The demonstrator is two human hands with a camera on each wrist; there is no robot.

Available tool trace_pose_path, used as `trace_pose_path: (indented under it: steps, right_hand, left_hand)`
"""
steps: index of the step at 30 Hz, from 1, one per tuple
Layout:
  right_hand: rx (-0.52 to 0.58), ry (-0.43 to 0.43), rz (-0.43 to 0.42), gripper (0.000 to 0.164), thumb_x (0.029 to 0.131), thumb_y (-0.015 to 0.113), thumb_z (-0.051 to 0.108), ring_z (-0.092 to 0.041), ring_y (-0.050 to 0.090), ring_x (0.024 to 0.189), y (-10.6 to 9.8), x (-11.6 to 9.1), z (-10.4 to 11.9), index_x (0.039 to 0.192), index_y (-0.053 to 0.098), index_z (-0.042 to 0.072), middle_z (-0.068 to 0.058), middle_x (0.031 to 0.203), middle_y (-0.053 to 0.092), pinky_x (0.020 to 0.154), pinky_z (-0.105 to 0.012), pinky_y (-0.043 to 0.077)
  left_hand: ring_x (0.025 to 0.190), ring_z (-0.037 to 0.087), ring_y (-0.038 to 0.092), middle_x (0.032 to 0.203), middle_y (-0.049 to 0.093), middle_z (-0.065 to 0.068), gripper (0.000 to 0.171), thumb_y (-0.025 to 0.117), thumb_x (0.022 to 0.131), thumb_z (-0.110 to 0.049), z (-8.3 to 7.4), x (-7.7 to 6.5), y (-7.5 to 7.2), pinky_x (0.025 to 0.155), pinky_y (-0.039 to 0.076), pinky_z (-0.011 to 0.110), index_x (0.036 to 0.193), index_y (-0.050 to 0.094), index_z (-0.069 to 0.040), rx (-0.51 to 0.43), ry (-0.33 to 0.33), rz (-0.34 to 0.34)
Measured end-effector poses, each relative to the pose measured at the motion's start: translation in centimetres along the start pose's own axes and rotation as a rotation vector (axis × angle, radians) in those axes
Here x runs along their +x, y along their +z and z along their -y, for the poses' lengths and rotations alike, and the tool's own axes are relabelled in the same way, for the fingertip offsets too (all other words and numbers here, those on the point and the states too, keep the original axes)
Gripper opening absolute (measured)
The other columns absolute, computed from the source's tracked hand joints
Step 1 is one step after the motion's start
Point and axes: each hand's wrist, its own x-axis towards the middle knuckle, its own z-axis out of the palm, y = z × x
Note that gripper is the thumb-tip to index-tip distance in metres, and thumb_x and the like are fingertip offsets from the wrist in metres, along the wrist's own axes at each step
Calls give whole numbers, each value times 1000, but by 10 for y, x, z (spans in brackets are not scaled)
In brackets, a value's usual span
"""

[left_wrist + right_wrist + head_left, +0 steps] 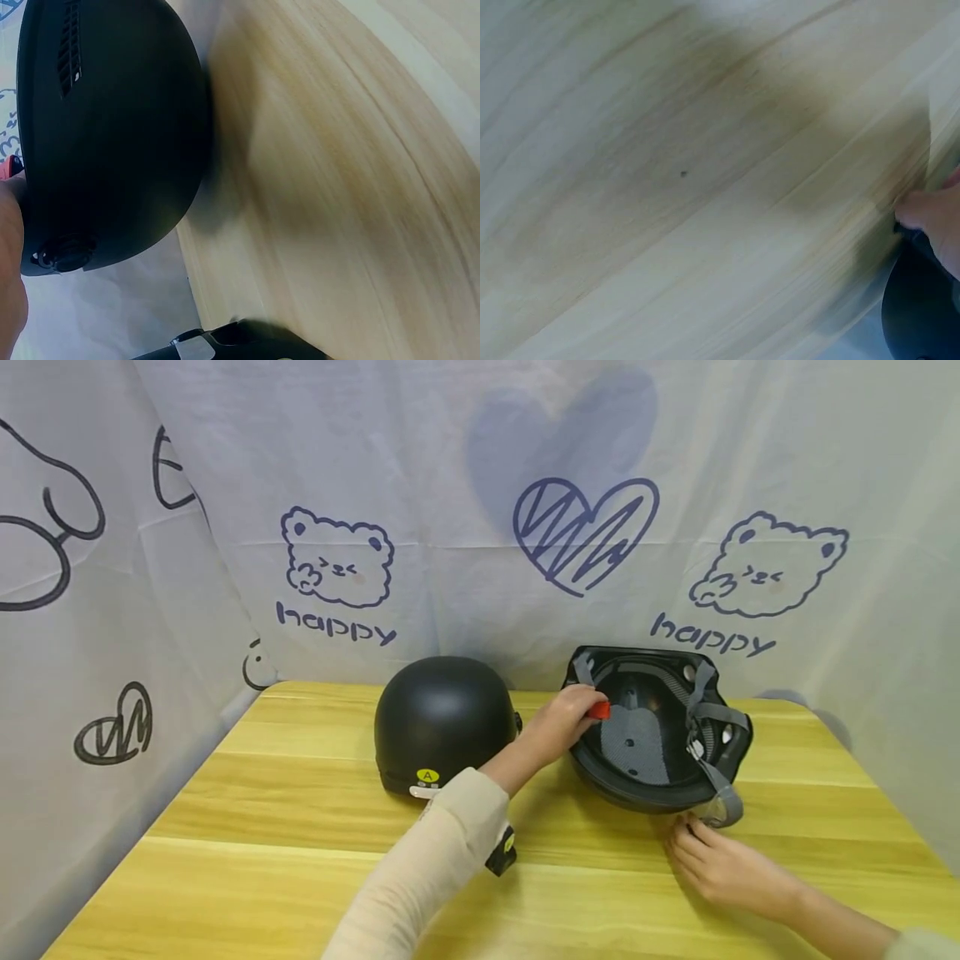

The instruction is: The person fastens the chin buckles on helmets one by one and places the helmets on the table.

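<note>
A black helmet point(637, 789) lies upturned at the right of the table, its lining and grey straps point(723, 714) showing. My left hand point(561, 722) reaches over its left rim and holds a small red piece point(598, 710), which looks like part of a strap buckle. In the left wrist view the helmet's outer shell point(127, 142) stands beside that hand. My right hand point(727, 868) is low at the near right of the helmet, below a hanging strap loop point(727, 806). Its fingertips pinch a small dark piece point(909, 231), mostly hidden, apparently a strap end.
A second black helmet point(442, 718), dome up with a yellow A sticker, stands to the left behind my left forearm. A black piece with a yellow mark point(501, 852) shows beside the sleeve. A printed white curtain point(450, 527) hangs behind the wooden table point(225, 860).
</note>
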Motion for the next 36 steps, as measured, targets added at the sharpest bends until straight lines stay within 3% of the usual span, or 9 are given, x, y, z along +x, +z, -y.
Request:
trace_pose_path:
  steps: [5,8,11,15,21,25,31,36]
  right_hand:
    - [0,68,48,30,81,35,7,-31,49,74,-3,0,-1,70,60,-5,-19,74,54,68,-40,44]
    - [1,85,52,28,76,37,13,-30,45,70,-6,-2,-1,67,58,-4,-17,71,52,63,-40,41]
    - [-15,87,57,34,86,31,5,-30,42,69,-8,-5,-1,69,59,-4,-17,71,50,60,-39,39]
    - [-31,86,48,53,98,13,-2,-31,41,69,-11,-8,0,71,59,-5,-20,72,49,58,-38,38]
    - [-58,69,93,54,97,10,-2,-32,39,69,-19,-13,1,69,57,-5,-23,70,48,59,-39,36]
    - [-15,77,144,57,98,9,0,-34,39,69,-25,-15,1,68,57,-7,-24,70,47,62,-41,34]
    - [37,86,166,58,96,8,-1,-34,42,72,-33,-17,2,76,62,-3,-21,73,51,68,-44,36]
    - [44,102,160,58,97,8,-4,-33,43,73,-35,-17,3,72,60,-3,-19,71,52,71,-44,38]
  left_hand:
    - [105,22,58,108,64,11,24,64,86,-5,0,-2,0,94,46,28,110,61,-2,5,42,-33]
    - [105,23,58,108,63,11,24,64,86,-5,-1,-4,0,93,47,28,110,61,-2,16,51,-44]
    - [104,23,58,107,63,11,24,64,86,-5,-1,-5,2,91,48,27,109,61,-3,32,47,-52]
    - [104,22,58,106,63,10,23,64,86,-6,0,-7,3,89,49,27,109,61,-4,46,44,-57]
    - [101,22,58,103,63,10,22,64,86,-6,0,-7,5,88,49,26,107,62,-4,52,58,-68]
    - [101,22,58,103,63,10,22,64,86,-6,1,-6,5,88,49,27,107,62,-3,53,51,-66]
    - [103,22,58,105,63,10,23,64,86,-5,1,-6,5,89,48,27,108,62,-3,54,52,-60]
    - [104,19,58,106,64,7,23,65,86,-8,1,-5,6,89,49,24,108,64,-7,93,58,-74]
